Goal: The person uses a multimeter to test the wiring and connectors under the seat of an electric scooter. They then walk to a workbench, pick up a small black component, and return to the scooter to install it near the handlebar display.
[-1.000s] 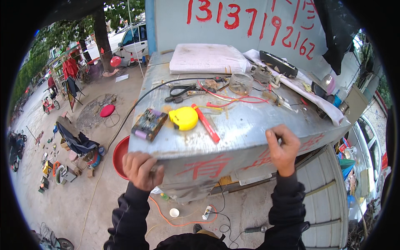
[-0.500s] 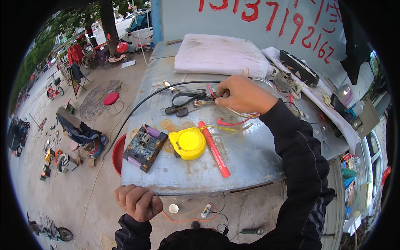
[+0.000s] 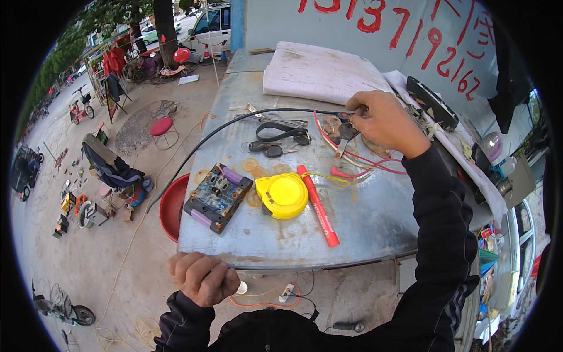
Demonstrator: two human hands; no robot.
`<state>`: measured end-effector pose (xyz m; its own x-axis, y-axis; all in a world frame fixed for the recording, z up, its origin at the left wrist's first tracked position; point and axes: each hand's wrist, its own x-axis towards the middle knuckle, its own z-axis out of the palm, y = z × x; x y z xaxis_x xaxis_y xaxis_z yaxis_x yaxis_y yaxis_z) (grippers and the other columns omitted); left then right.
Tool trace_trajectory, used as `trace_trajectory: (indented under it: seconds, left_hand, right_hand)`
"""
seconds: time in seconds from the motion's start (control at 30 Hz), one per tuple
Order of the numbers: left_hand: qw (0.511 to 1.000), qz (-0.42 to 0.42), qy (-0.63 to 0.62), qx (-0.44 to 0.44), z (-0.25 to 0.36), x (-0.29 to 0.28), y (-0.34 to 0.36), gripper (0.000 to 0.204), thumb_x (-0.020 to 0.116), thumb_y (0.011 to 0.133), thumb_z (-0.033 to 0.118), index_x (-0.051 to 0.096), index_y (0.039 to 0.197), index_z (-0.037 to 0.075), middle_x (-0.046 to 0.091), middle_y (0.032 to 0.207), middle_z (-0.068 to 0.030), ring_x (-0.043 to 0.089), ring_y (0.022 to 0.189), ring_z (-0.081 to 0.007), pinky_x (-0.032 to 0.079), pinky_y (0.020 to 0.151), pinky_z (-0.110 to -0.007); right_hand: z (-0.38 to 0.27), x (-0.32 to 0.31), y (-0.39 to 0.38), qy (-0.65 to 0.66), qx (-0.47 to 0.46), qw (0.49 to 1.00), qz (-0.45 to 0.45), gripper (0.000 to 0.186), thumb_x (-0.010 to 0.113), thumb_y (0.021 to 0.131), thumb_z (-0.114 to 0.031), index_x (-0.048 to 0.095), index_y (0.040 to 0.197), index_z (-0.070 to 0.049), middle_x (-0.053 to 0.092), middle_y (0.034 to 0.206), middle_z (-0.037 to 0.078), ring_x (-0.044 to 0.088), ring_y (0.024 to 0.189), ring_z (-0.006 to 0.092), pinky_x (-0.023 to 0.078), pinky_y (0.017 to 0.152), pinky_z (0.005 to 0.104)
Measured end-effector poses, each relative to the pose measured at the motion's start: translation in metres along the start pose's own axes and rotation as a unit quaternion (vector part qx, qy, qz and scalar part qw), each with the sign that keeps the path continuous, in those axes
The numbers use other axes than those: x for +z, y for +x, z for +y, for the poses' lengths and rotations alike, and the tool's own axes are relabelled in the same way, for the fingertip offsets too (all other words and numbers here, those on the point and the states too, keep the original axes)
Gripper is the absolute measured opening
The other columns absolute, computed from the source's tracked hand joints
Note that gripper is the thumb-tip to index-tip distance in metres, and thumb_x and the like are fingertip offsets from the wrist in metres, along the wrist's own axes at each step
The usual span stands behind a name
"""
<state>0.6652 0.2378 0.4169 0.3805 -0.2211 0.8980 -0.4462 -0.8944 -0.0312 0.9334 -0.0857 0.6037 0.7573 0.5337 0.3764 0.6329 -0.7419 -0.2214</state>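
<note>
My right hand [image 3: 384, 122] is at the back of the metal-topped table [image 3: 281, 246], its fingers pinched on a dark metal clamp-like piece [image 3: 347, 132] with a brass-coloured end pointing down. A black cable [image 3: 234, 121] runs up to these fingers from the left. Below them lie red and white wires [image 3: 363, 164]. My left hand [image 3: 204, 278] is curled into a fist at the table's front edge; the inside of the fist is hidden. Between the hands lie a circuit module [image 3: 218, 197], a yellow tape measure [image 3: 282, 196] and a red marker pen [image 3: 318, 206].
Keys [image 3: 272, 150] and a black strap [image 3: 278, 130] lie left of the wires. A folded white sack [image 3: 322, 70] covers the table's back, beside a long black case [image 3: 433, 102]. A red basin [image 3: 173, 208] stands by the left edge; a power strip [image 3: 286, 292] is on the ground.
My right hand has moved right with the clamp-like piece, away from the keys and strap. The cable's end has shifted right with it. My left fist has stayed by the table's front edge.
</note>
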Motion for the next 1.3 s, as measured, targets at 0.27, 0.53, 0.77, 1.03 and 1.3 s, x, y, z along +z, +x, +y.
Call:
trace_trajectory:
  seconds: [0.27,0.53,0.77,1.03,1.3]
  left_hand:
    - [1.0,0.004,-0.011,0.008,-0.001,0.0,0.002,0.016,0.075,0.09,0.016,0.064,0.101,0.013,0.065,0.095,-0.0032,0.063,0.079,-0.0237,0.047,0.078,-0.043]
    - [1.0,0.019,-0.019,0.006,-0.004,0.0,0.001,0.023,0.084,0.079,0.016,0.071,0.098,0.015,0.069,0.095,0.0015,0.064,0.087,-0.0206,0.049,0.077,-0.038]
    - [1.0,-0.004,-0.024,0.003,-0.003,-0.003,-0.002,0.024,0.083,0.08,0.015,0.07,0.1,0.014,0.07,0.099,0.0009,0.064,0.09,-0.0212,0.05,0.079,-0.039]
    - [1.0,-0.014,-0.01,0.0,-0.001,-0.003,-0.005,0.016,0.07,0.087,0.009,0.063,0.101,0.011,0.065,0.098,-0.0058,0.063,0.086,-0.0263,0.05,0.081,-0.046]
    - [1.0,0.011,0.002,0.001,-0.002,0.003,-0.005,0.013,0.072,0.089,0.011,0.064,0.099,0.011,0.065,0.097,-0.0054,0.062,0.086,-0.0267,0.05,0.081,-0.045]
  right_hand:
    - [-0.055,0.053,0.011,-0.056,-0.168,0.984,0.003,0.018,0.068,0.088,-0.006,0.079,0.102,-0.003,0.075,0.1,0.017,0.071,0.097,0.0394,0.057,0.088,0.0491]
    - [-0.07,0.059,0.025,-0.036,-0.15,0.972,-0.179,0.02,0.07,0.086,-0.007,0.081,0.102,-0.002,0.076,0.1,0.018,0.072,0.095,0.0393,0.057,0.088,0.0474]
    - [-0.033,0.02,0.019,0.016,-0.096,0.99,-0.097,0.019,0.071,0.093,-0.006,0.078,0.107,0.003,0.079,0.096,0.019,0.076,0.09,0.0277,0.059,0.084,0.0373]
    - [-0.009,-0.023,-0.008,0.194,0.034,0.98,-0.024,0.028,0.062,0.103,-0.004,0.071,0.127,0.009,0.078,0.105,0.017,0.076,0.089,0.0197,0.061,0.083,0.0334]
    - [0.004,-0.037,-0.038,0.227,0.052,0.972,0.029,0.027,0.059,0.106,-0.005,0.072,0.126,0.008,0.076,0.107,0.013,0.075,0.092,0.0194,0.061,0.085,0.0331]
